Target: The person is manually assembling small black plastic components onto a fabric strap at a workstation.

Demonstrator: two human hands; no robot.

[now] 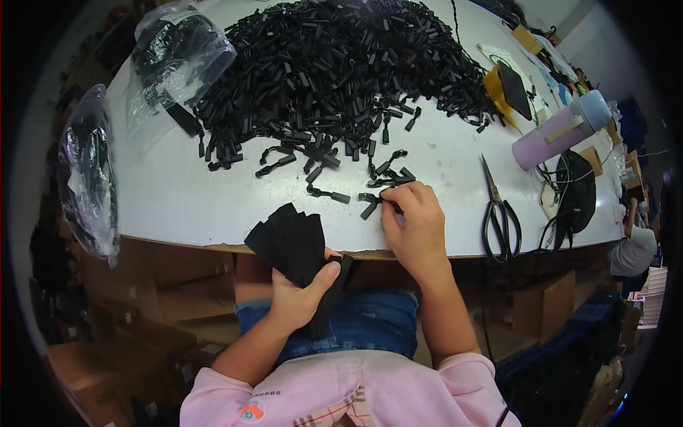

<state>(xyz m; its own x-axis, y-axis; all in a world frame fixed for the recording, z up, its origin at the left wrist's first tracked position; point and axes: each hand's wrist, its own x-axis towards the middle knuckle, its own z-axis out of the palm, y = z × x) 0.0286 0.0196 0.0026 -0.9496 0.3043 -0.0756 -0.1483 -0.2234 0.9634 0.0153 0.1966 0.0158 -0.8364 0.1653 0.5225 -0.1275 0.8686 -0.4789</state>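
Observation:
My left hand (297,297) is closed round a fanned bundle of flat black fabric strips (290,242) at the table's front edge. One strip hangs down over my lap beneath the thumb. My right hand (418,224) rests on the white table with thumb and forefinger pinched together. Its fingertips are on a small black piece that looks like a zipper pull with a cord loop (370,208); the fingers partly hide it. Another loose zipper pull (331,194) lies just left of it. Behind, several more lie scattered in front of a large heap of the same black pulls (334,71).
Black-handled scissors (501,220) lie right of my right hand. A lilac bottle (555,135) lies tilted near a phone (514,91) at the right. Clear plastic bags (174,57) with black contents sit at the left. Cardboard boxes (117,359) stand below; a person (633,249) is at far right.

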